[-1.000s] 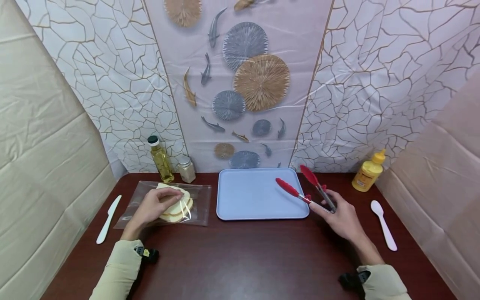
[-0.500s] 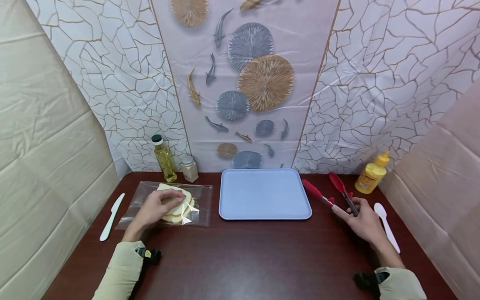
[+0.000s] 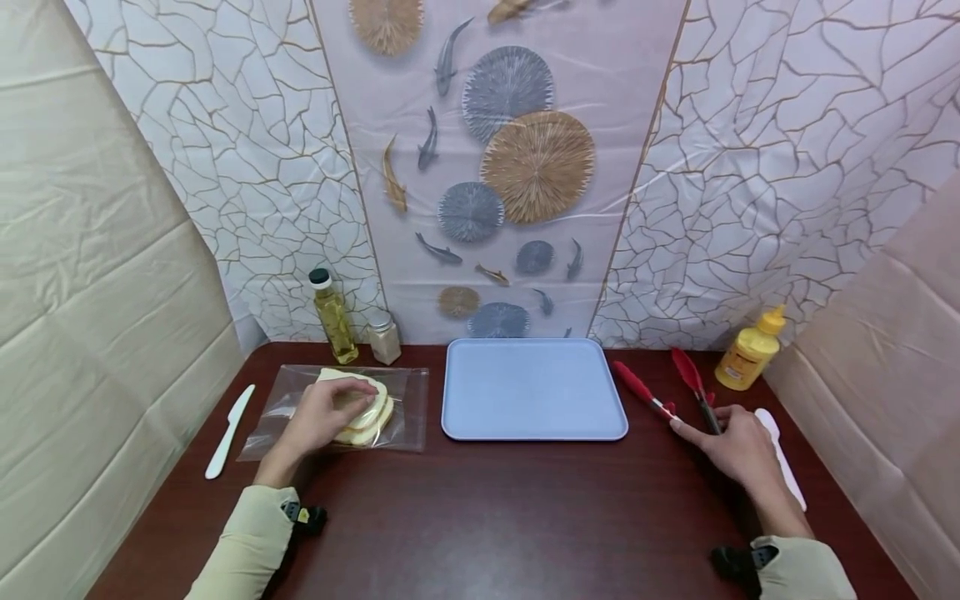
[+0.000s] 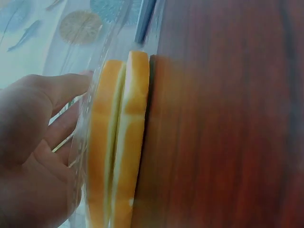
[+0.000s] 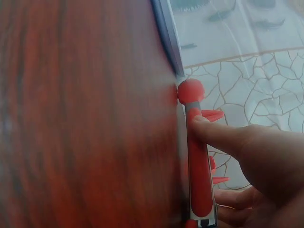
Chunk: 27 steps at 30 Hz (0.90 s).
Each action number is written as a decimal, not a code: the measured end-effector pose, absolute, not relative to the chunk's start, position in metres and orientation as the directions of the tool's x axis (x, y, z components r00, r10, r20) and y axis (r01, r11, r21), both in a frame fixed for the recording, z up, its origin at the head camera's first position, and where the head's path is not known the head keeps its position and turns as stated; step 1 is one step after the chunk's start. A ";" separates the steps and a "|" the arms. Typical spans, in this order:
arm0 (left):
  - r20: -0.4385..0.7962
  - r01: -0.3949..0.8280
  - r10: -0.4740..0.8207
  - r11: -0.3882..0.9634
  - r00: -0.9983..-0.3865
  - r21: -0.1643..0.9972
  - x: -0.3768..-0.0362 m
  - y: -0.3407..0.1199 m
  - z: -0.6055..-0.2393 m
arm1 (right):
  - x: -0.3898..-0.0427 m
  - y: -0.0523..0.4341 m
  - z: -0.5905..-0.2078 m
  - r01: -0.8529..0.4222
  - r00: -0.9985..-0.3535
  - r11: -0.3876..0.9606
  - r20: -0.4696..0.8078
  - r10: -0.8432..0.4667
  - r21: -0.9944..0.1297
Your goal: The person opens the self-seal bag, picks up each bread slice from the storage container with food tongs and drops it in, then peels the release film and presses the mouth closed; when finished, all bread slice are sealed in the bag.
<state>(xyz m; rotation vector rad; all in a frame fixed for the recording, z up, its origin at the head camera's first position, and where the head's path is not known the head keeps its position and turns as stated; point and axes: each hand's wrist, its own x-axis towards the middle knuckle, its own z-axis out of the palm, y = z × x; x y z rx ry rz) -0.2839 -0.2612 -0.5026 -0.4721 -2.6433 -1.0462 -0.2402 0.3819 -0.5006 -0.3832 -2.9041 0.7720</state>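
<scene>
My left hand (image 3: 324,414) lies over a clear plastic bag (image 3: 411,408) with slices of bread (image 3: 375,423) in it. Its fingers are loosely bent. In the left wrist view the left hand (image 4: 42,137) is against the plastic, beside two stacked bread slices (image 4: 133,128) with brown crusts. Thumb and fingers are apart there. My right hand (image 3: 738,446) holds red-tipped tongs (image 3: 647,396) by the handles; their arms are spread, and they lie on the table right of the blue tray (image 3: 534,392). The right wrist view shows the right thumb (image 5: 213,130) on the red handle (image 5: 199,171).
A white plastic knife (image 3: 229,433) lies at the left edge. An oil bottle (image 3: 335,321) and a small jar (image 3: 385,342) stand behind the bag. At the right are a yellow squeeze bottle (image 3: 747,354) and a white spoon (image 3: 783,462), partly hidden by the right hand.
My right hand has carried the tongs rightward, off the tray and down to the table beside it. The left hand has stayed over the bread bag.
</scene>
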 end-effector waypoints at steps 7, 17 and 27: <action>0.342 0.399 0.229 0.696 -0.911 0.597 -0.286 -0.257 -0.497 | -0.242 0.369 -0.492 0.177 -0.934 0.848 0.187 0.306 -0.500; 0.327 0.388 0.227 0.689 -0.917 0.611 -0.322 -0.220 -0.479 | -0.271 0.261 -0.472 -0.314 -0.828 0.752 0.555 0.081 -0.579; 0.220 0.248 0.163 0.860 -0.962 0.446 -0.335 -0.185 -0.481 | -0.298 0.116 -0.489 -0.540 -0.839 0.507 0.475 -0.265 -0.672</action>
